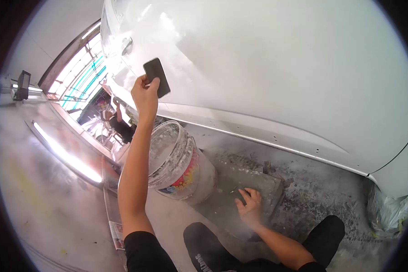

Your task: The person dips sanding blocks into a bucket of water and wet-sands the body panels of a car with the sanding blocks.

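My left hand (146, 97) is raised and pinches a dark, flat rectangular pad (157, 78) between thumb and fingers. The pad is in front of the white car body panel (267, 68); whether it touches the panel I cannot tell. Below and to the right of that hand stands a dusty white bucket (199, 177) with a colourful label, its top open. My right hand (250, 207) hangs low between my knees with its fingers apart and nothing in them. It is just above a grey, dirty slab (226, 181) on the floor beside the bucket.
Along the car's lower edge runs a sill (267, 143) with small holes. Crumpled plastic sheeting (387, 211) hangs at the far right. To the left are a lit tube lamp (68, 152) and a wall. Another person (119, 124) is in the background near a bright window.
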Tool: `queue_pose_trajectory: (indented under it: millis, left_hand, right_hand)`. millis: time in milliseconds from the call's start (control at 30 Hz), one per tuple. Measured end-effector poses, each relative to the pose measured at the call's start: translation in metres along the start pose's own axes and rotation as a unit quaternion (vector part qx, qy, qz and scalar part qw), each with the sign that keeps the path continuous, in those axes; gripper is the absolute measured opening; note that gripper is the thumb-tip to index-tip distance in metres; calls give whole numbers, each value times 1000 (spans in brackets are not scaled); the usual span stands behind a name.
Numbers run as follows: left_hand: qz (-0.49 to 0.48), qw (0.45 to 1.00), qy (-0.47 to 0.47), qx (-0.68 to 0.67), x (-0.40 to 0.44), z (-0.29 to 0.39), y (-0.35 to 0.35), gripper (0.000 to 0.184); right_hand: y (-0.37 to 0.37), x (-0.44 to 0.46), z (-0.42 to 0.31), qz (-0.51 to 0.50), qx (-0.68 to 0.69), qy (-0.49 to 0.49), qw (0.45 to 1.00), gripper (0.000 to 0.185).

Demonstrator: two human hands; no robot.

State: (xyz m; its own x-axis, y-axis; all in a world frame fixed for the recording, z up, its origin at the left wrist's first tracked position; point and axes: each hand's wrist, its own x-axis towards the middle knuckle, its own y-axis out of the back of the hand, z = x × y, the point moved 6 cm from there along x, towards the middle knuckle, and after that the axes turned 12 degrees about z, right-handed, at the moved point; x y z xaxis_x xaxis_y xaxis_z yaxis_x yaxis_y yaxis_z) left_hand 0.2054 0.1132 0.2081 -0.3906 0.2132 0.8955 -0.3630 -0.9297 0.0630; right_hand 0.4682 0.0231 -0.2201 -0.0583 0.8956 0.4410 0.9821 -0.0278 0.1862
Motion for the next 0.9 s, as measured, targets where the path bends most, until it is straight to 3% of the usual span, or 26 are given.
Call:
queue_pose_trajectory:
  millis: [167,233,333,433,467,567,733,900]
  left_hand:
    - [72,991,-49,98,14,52,-55,35]
    - [96,977,-85,169,13,60,-72,29]
    - [115,993,2,1,20,31,-75,21]
    - [128,990,-8,54,13,51,-83,13]
    - [130,991,-13,0,6,60,-87,11]
    - [121,990,-48,46,-13,95,-95,10]
    - [130,989,-65,7,-78,172,-120,13]
    - [129,975,-138,119,-145,245,-139,14]
  right_hand:
    - [13,4,1,-8,69,42,997,41]
    - [24,9,8,3,98,58,994,41]
    - [30,13,18,-17,91,99,991,40]
    - [32,11,15,-2,104,148,983,38]
    - [34,8,13,9,114,164,980,38]
    - [33,8,15,-13,156,152,976,38]
    - [37,10,15,-42,170,153,973,38]
    - [33,8,17,-57,161,158,973,38]
